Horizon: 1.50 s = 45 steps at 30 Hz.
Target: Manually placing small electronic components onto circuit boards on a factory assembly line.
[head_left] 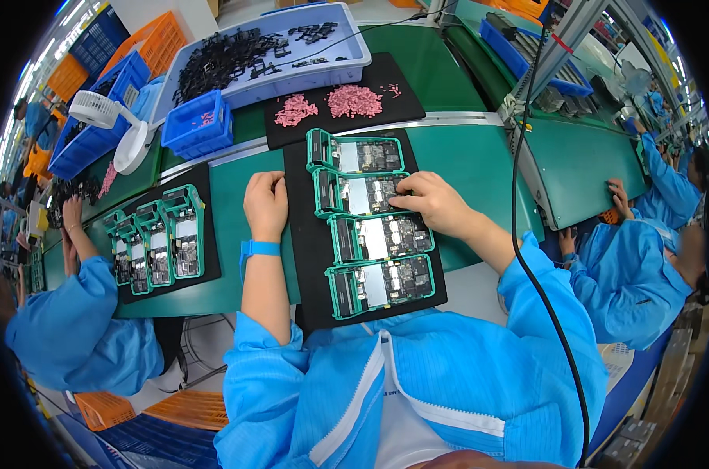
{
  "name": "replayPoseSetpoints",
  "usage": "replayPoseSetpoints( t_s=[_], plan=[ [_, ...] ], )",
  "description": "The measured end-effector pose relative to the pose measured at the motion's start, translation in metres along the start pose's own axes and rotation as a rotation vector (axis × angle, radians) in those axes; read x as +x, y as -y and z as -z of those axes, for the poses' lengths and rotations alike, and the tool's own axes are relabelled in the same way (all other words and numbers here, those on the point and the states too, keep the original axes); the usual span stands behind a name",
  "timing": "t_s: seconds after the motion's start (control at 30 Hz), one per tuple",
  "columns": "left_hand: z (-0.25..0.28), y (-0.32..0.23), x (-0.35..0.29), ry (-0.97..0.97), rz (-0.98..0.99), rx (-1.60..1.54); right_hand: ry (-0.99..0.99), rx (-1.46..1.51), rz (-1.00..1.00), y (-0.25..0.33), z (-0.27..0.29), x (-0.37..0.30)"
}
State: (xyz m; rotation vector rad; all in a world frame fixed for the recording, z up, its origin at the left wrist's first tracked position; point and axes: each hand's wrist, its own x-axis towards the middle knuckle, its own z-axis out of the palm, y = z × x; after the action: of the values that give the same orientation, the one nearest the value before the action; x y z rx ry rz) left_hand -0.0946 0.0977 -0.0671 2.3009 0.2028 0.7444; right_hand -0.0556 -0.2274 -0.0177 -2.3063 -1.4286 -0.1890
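**Right hand is already on the second frame, left hand parked beside it**

Using the black mat [304, 258] as the landmark here. Four green-framed circuit board assemblies lie on it in a column, each with its long axis running across the mat, left to right. The one being worked is the second green-framed assembly [354, 194], counting from the far end of the mat.

The right hand [436, 205] comes in from the mat's right edge and sits on the right end of that assembly, fingers curled down and bunched together, fingertips pressing onto the board area. Can't tell if there's a small part pinched under them; the fingers hide that.

The left hand [266, 205] rests at the mat's left edge, level with the same assembly, fingers loosely folded and knuckles up, holding nothing I can see. It's just beside the frame's left end, maybe touching the mat, not clearly touching the frame.

So the right hand is the one in contact, and the assembly stretches from it toward the left hand.

Beyond the mat's far end there's a second dark mat with piles of small pink parts [353, 100].
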Motion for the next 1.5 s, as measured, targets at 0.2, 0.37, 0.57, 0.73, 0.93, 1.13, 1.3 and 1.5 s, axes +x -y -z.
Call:
replayPoseSetpoints(
  t_s=[0.2, 0.37, 0.57, 0.73, 0.93, 1.13, 1.3, 1.5],
  plan=[
    [0.001, 0.004, 0.000, -0.018, -0.045, 0.021, -0.040, -0.134, 0.052, 0.013, 0.010, 0.013],
    [-0.001, 0.000, -0.001, -0.016, -0.048, 0.004, -0.278, 0.187, -0.543, -0.051, -0.008, 0.019],
    [-0.001, 0.002, -0.005, -0.007, -0.024, 0.020, -0.134, 0.146, -0.921, -0.070, -0.018, 0.055],
    [0.000, 0.004, -0.001, -0.033, -0.021, 0.012, -0.076, 0.512, -0.992, -0.073, -0.025, 0.064],
    [-0.005, 0.005, 0.008, -0.026, 0.000, -0.032, -0.541, 1.035, -0.975, -0.074, -0.036, 0.052],
    [0.002, 0.013, 0.001, -0.023, -0.023, -0.027, -0.924, 1.199, -0.951, -0.056, -0.016, -0.025],
    [-0.002, 0.016, 0.001, -0.014, -0.057, -0.042, -1.462, 0.898, -0.932, -0.092, 0.010, -0.133],
    [-0.001, 0.017, -0.001, 0.004, -0.046, -0.042, -1.849, 0.530, -0.984, -0.107, 0.078, -0.216]
  ],
)
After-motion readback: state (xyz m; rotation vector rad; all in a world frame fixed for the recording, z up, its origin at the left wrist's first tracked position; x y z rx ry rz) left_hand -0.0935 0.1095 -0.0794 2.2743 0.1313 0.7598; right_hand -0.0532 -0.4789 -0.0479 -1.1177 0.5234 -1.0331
